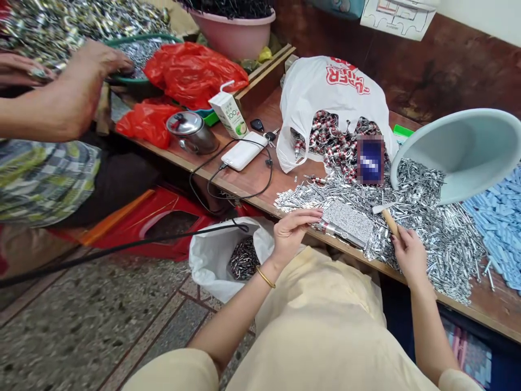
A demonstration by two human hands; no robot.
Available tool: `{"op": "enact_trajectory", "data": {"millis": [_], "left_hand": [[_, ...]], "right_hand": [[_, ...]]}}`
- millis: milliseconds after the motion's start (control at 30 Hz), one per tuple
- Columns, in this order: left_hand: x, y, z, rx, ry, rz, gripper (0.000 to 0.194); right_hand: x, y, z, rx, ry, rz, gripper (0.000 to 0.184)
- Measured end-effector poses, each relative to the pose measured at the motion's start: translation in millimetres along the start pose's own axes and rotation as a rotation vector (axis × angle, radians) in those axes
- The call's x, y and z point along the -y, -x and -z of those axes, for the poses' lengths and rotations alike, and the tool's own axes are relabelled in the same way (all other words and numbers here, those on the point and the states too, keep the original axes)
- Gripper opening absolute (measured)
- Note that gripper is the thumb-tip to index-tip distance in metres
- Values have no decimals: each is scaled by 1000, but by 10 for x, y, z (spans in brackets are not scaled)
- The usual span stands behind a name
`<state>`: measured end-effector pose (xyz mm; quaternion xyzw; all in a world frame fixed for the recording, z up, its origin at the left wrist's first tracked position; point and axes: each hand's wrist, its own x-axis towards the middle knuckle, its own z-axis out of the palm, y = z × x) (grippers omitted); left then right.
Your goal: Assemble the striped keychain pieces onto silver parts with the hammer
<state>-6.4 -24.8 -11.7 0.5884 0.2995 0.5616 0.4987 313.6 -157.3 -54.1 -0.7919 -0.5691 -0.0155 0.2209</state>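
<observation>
My left hand (291, 234) is at the table's front edge, thumb and fingers closed on a metal bolt with a red ring (325, 226). The bolt lies along a shiny metal bar (350, 237) in front of a flat, grey speckled block (348, 220). To the right, my right hand (409, 252) grips the wooden handle of a small hammer (391, 221), its flat metal head raised over the loose parts. Around both hands spreads a heap of small metal pins and clips (439, 244). Finished-looking bolts with red rings (325, 136) spill from a white plastic bag (303, 87).
A tilted pale bucket (484, 146) lies beside light-blue plastic pieces (496, 217). Left are a white power bank (245, 151) with cable, a drink carton (228, 113) and a metal mug (193, 133). A white sack (203, 266) stands below. Another person's hand (87, 81) works at left.
</observation>
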Motion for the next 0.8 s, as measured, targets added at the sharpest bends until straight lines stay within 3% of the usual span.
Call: {"op": "enact_trajectory", "data": {"millis": [100, 167, 267, 400, 500, 600, 700, 800], "left_hand": [[-12, 80, 63, 10, -56, 158, 22], [2, 171, 216, 14, -85, 300, 27], [61, 339, 610, -19, -179, 500, 38], [176, 577, 1218, -294, -210, 695, 55], [249, 784, 1536, -491, -242, 693, 52], [328, 1015, 1682, -637, -255, 678, 42], [416, 1195, 1717, -685, -234, 661, 38], [475, 1241, 1720, -686, -241, 668, 37]], "right_hand": [[73, -1, 27, -46, 197, 57, 38], [143, -41, 67, -79, 244, 76, 37], [333, -293, 93, -113, 56, 154, 44], [723, -1090, -90, -14, -299, 263, 47], [989, -1779, -372, -66, -227, 70, 63], [1156, -2220, -632, -90, -188, -163, 90], [1194, -2372, -785, -93, -213, -320, 95], [1131, -2403, -840, -84, -239, -377, 89]]}}
